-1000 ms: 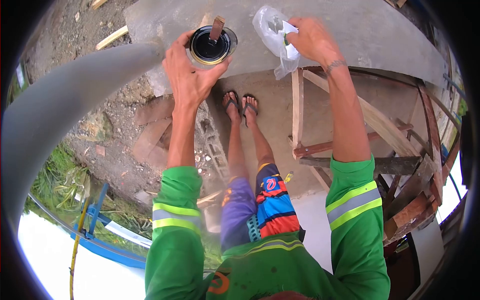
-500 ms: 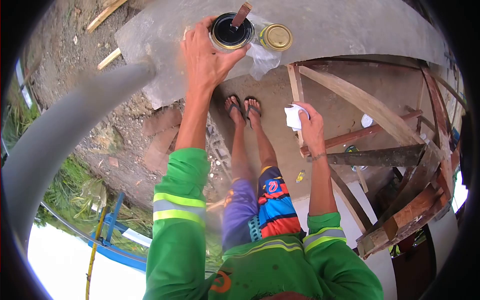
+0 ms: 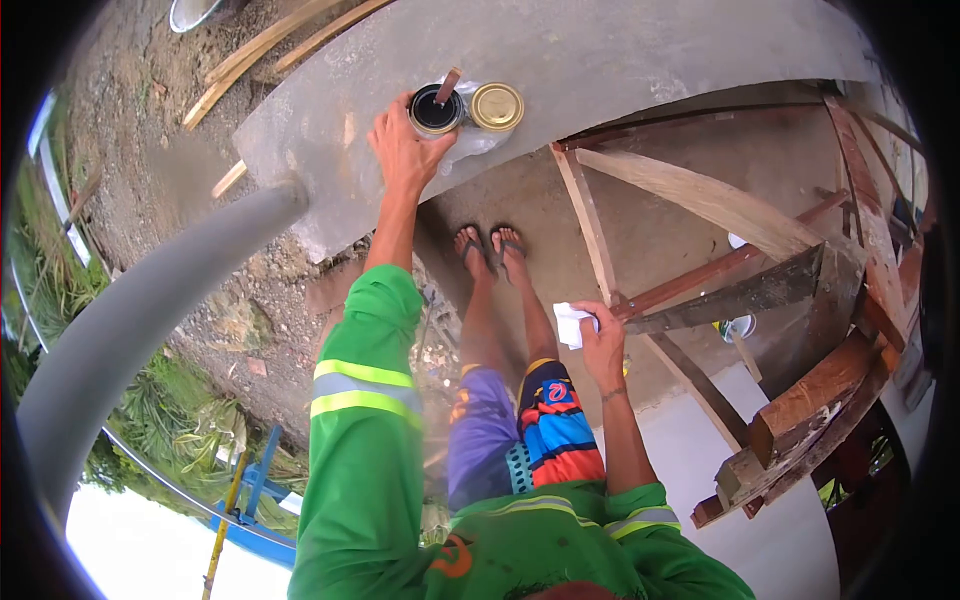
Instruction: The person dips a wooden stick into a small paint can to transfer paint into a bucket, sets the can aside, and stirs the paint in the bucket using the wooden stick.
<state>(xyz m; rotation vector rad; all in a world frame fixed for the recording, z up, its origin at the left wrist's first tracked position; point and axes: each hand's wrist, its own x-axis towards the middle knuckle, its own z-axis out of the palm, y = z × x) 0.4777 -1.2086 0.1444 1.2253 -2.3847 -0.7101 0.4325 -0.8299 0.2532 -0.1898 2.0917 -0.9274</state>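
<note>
My left hand (image 3: 405,150) is closed around the side of an open can of dark paint (image 3: 436,116), thumb on the right and fingers on the left. A flat brown stick (image 3: 449,84) leans out of the paint. Close beside this can stands a gold-topped can (image 3: 496,106), with clear plastic (image 3: 470,143) around their bases on the concrete slab (image 3: 620,70). Lower down, my right hand (image 3: 604,345) pinches a folded white piece (image 3: 573,326), either paper or cloth. It is near the wooden frame.
A wooden frame of bars and braces (image 3: 700,198) spreads across the right. A thick grey pipe (image 3: 160,285) curves along the left. Loose lumber (image 3: 262,52) lies on the dirt at upper left. Another can (image 3: 738,328) stands under the frame.
The view has shifted and the two cans look smaller. The open can sits nearer the gold-topped can. My right hand appears lower, still with the white piece.
</note>
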